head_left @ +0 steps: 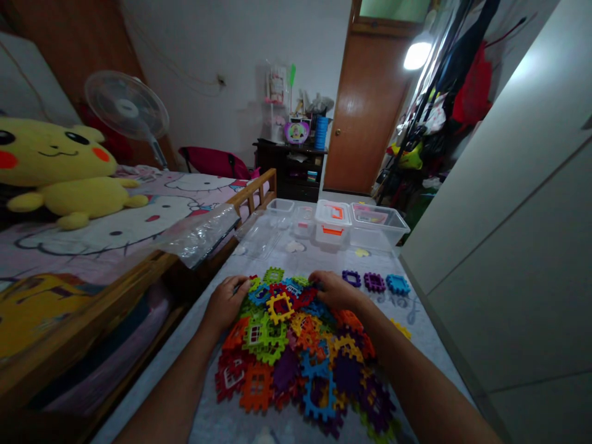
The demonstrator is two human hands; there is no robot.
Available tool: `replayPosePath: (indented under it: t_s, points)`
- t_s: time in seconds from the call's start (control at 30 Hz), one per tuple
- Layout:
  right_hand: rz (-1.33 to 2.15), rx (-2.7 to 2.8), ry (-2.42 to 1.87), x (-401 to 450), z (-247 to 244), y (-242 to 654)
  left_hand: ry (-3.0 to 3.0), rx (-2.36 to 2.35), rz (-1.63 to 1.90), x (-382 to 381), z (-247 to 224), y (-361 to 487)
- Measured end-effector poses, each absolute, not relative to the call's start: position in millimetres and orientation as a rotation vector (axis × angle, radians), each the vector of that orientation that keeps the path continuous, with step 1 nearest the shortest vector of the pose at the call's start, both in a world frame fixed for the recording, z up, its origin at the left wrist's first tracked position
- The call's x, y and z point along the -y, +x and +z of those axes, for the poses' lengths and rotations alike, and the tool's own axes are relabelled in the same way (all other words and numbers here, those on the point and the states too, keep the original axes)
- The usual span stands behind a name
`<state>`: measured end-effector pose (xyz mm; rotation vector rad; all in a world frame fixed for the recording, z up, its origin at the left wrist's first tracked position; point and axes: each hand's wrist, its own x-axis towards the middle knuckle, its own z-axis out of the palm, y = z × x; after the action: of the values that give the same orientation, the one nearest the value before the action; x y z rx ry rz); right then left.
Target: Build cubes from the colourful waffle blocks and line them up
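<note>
A heap of colourful interlocking plastic tiles (296, 351) lies on a pale patterned mat (416, 308) in front of me. My left hand (226, 302) rests palm down on the heap's far left edge, fingers touching tiles. On the far right edge my right hand (335, 290) lies on the tiles, fingers curled over them. Whether either hand grips a tile is hidden. A yellow window tile (280, 306) sits between the hands. Two purple tiles (365, 280) and a blue tile (398, 284) lie apart at the right.
Clear plastic boxes (377, 225) and a white box with orange clasps (332, 223) stand beyond the heap. A wooden bed frame (139, 277) with a yellow plush toy (60, 166) borders the left. A white wardrobe (504, 234) runs along the right. A fan (127, 111) stands behind.
</note>
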<state>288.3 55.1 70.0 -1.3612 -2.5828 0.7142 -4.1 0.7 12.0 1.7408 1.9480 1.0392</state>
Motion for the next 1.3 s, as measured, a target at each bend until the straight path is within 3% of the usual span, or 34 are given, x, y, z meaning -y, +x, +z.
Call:
replayPosePath:
  t_s: [1.3]
  points:
    - [1.125, 2.368, -1.471, -71, 54, 263, 1.758, -1.947, 1.080, -3, 7, -5]
